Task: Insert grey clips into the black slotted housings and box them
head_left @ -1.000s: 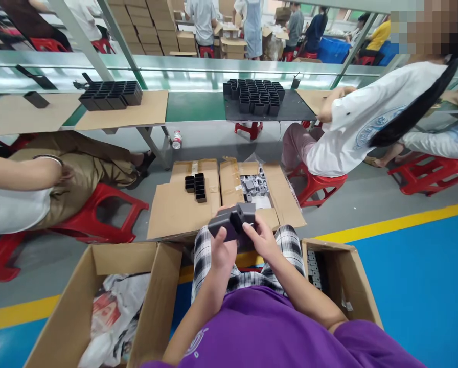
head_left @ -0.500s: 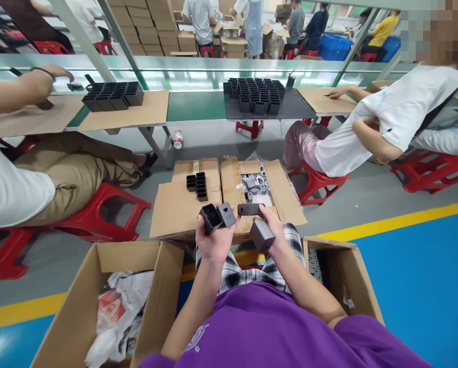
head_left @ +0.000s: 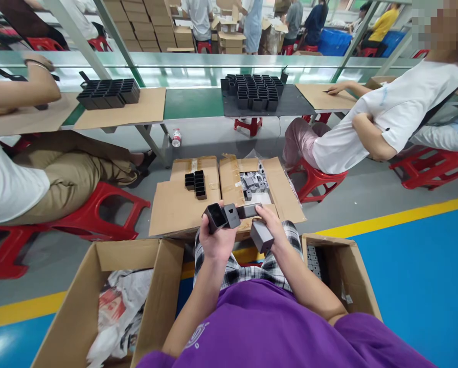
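My left hand (head_left: 218,245) is closed round a black rectangular housing (head_left: 215,217) whose open end faces up. Beside that housing, a small grey plate with a hole (head_left: 232,216) sits at my left fingertips. My right hand (head_left: 275,228) grips a dark grey rectangular housing (head_left: 261,236) against its palm. Its fingertips also pinch a narrow dark grey piece (head_left: 249,210), whose left end is at the holed plate; whether they touch I cannot tell. Several black open housings (head_left: 200,185) stand on the cardboard box (head_left: 167,209) ahead of my hands.
An open carton of small grey parts (head_left: 255,182) lies ahead. Deep cartons flank me: the left one (head_left: 167,291) holds plastic bags, the right one (head_left: 361,281) grey parts. Black housings (head_left: 257,92) stand in rows on the bench (head_left: 194,105). Co-workers sit on red stools at both sides.
The narrow piece in my right hand has tilted and come up against the holed plate at my left fingertips. My left hand has shifted slightly right. The left co-worker's hand has moved left.
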A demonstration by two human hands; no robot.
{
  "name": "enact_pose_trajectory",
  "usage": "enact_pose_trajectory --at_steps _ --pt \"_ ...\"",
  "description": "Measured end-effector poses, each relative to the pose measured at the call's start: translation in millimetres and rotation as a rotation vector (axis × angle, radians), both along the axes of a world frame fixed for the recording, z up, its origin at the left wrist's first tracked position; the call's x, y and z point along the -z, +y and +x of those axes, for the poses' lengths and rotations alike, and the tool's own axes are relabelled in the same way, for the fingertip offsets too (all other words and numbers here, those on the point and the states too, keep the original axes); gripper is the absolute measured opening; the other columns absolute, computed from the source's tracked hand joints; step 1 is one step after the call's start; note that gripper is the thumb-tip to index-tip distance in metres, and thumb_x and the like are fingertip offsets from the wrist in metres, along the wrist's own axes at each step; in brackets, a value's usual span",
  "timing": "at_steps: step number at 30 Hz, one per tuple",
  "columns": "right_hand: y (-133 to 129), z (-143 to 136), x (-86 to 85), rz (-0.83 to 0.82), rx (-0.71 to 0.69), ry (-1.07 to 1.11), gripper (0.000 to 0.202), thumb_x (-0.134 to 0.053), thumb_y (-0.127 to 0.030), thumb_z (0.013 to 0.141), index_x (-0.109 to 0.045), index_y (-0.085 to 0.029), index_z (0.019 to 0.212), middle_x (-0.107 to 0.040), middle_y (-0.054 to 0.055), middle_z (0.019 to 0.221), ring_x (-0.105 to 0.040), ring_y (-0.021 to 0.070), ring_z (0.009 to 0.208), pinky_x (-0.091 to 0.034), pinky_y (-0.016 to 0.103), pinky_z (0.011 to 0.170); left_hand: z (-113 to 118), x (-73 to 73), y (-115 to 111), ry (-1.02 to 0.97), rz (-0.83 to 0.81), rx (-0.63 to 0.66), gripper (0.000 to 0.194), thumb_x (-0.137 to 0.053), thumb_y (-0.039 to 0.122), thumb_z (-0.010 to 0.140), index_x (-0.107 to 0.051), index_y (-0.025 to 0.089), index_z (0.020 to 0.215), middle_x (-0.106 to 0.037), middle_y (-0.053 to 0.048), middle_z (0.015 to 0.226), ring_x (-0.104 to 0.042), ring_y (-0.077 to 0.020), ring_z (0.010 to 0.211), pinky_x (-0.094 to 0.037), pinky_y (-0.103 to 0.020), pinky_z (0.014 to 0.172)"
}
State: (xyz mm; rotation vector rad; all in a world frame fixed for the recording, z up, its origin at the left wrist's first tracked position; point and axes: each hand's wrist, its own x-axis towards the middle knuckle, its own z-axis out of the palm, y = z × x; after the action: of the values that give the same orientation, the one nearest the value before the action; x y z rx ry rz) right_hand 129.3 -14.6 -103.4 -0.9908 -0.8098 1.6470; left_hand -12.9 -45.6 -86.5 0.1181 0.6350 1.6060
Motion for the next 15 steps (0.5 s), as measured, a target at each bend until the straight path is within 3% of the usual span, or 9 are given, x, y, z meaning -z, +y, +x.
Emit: enact_pose_trajectory --at_steps 4,6,11,13,15 --pt "-8 1 -7.8 0.274 0.041 -0.236 0.022 -0.080 -0.044 0.073 -0.076 -0.024 0.080 -0.070 0.003 0.094 -0.063 0.0180 0.080 -0.052 0.028 0.067 1 -3.5 1 -0.078 -0.026 0.026 0.041 -0.057 0.059 0.083 -0.075 0.024 0.096 -0.075 -0.006 0.105 -0.055 -0.0337 0.128 -0.040 -0.061 0.108" --pt "-9 1 -7.6 0.350 0.042 -0.270 0.018 -0.079 -0.041 0.073 -0.077 -0.024 0.079 -0.070 0.004 0.101 -0.062 0.0182 0.082 -0.052 0.030 0.070 1 -5.4 1 -0.104 -0.039 0.041 0.041 -0.054 0.060 0.085 -0.074 0.026 0.095 -0.074 -0.005 0.110 -0.053 -0.0323 0.130 -0.041 -0.059 0.107" --pt "-3 0 2.2 0.026 -0.056 0.199 0.024 -0.078 -0.037 0.070 -0.069 -0.025 0.089 -0.057 -0.007 0.064 -0.046 0.0074 0.049 -0.043 0.019 0.047 1 -6.0 1 -0.103 -0.060 0.044 0.045 -0.053 0.060 0.085 -0.075 0.024 0.099 -0.073 -0.008 0.112 -0.054 -0.0341 0.126 -0.039 -0.062 0.106" --pt "1 -2 7.0 -0.020 -0.091 0.250 0.026 -0.074 -0.044 0.071 -0.065 -0.024 0.085 -0.048 -0.009 0.054 -0.037 0.0068 0.040 -0.037 0.019 0.041 2 -4.8 1 -0.108 -0.072 0.024 0.045 -0.052 0.059 0.085 -0.075 0.024 0.100 -0.073 -0.009 0.110 -0.057 -0.0333 0.122 -0.040 -0.061 0.106" --pt "5 -8 11.2 -0.023 -0.114 0.241 0.032 -0.070 -0.054 0.075 -0.064 -0.023 0.084 -0.047 -0.008 0.049 -0.040 0.0088 0.039 -0.040 0.022 0.042 4 -3.0 2 -0.111 -0.079 0.020 0.050 -0.050 0.062 0.084 -0.075 0.022 0.102 -0.074 -0.010 0.108 -0.059 -0.0330 0.118 -0.042 -0.058 0.103"
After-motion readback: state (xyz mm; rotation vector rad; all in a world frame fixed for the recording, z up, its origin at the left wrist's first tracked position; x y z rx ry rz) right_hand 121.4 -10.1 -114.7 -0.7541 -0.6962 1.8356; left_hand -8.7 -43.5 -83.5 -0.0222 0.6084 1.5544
